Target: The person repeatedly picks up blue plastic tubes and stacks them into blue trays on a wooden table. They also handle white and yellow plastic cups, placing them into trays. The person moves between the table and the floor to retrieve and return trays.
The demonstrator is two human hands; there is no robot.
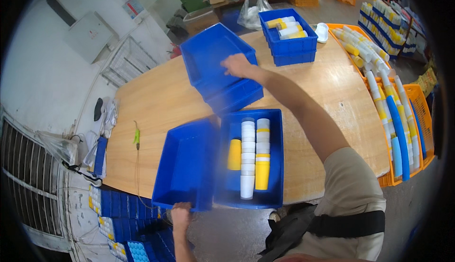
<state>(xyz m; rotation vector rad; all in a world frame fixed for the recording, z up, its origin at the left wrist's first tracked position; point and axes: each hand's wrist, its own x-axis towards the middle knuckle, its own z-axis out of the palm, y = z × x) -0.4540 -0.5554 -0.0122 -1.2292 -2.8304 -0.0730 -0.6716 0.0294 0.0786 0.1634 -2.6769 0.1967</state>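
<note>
Head view: the left hand (180, 213) grips an empty blue bin (185, 165) tilted at the tabletop (156, 101) edge, beside a tube-filled bin (272, 160); the right hand (237, 65) rests spread on stacked bins (213, 60). Setting the empty bin flat likely follows.

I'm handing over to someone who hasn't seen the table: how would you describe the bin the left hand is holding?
On the wooden table, look at the near edge, where two blue bins sit side by side. The left hand grips the empty blue bin, left of the bin of tubes. Unlike that neighbour, it holds nothing and is tilted.
</note>
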